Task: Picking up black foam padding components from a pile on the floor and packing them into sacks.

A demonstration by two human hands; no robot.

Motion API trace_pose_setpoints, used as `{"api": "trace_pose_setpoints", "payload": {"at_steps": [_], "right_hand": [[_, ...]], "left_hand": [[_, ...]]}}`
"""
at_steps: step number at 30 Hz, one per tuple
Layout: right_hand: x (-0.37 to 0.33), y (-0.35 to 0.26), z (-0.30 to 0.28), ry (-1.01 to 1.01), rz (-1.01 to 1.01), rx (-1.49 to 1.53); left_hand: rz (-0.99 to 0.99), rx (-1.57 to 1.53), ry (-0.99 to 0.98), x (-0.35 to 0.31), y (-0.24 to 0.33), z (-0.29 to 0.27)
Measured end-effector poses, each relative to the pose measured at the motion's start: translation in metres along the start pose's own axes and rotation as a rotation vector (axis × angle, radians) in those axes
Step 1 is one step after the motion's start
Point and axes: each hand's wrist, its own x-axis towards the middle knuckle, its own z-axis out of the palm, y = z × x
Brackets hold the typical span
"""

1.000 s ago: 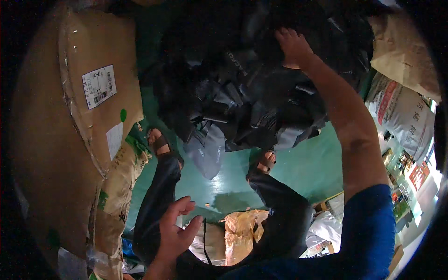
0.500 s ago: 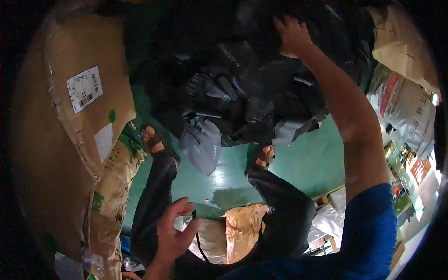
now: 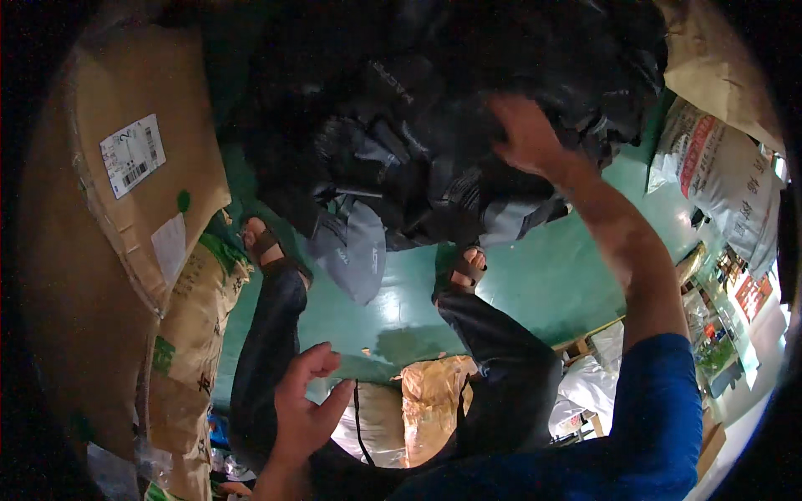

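A large heap of soft black pieces (image 3: pixel 434 108), some shiny and bearing pale print, fills the upper middle. My right hand (image 3: pixel 530 138) reaches over its right part. Its fingers are blurred and run into the dark heap, so any grip there stays hidden. A grey rounded piece (image 3: pixel 355 255) hangs from the heap's near edge onto the green floor. Low at the left, my left hand (image 3: pixel 309 409) is held in the air above my leg, thumb and fingers apart, with nothing in it.
A big cardboard box (image 3: pixel 159 75) with a label stands at the left, a tan printed sack (image 3: pixel 188 359) beside it. White sacks (image 3: pixel 727 184) lie at the right. Behind my legs are a brown-wrapped bundle (image 3: pixel 434 405) and a pale sack (image 3: pixel 372 426). My sandalled feet flank the grey piece.
My right hand has drawn back toward me across the heap. My left hand keeps nearly the same place and pose. The whole view has shifted slightly.
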Motion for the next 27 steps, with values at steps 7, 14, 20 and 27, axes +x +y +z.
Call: {"api": "trace_pose_setpoints", "payload": {"at_steps": [7, 14, 20, 27], "right_hand": [[-0.069, 0.021, 0.035, -0.384, 0.292, -0.119], [-0.086, 0.036, 0.053, -0.513, 0.26, -0.004], [-0.093, 0.003, 0.044, -0.546, -0.049, -0.375], [-0.095, 0.005, 0.065, -0.467, 0.038, -0.326]], "left_hand": [[0.037, 0.077, -0.06, 0.004, 0.004, 0.009], [0.029, 0.049, -0.056, 0.008, -0.002, 0.014], [-0.001, 0.037, -0.044, 0.003, -0.006, 0.014], [0.021, 0.03, -0.042, 0.006, -0.006, 0.018]]}}
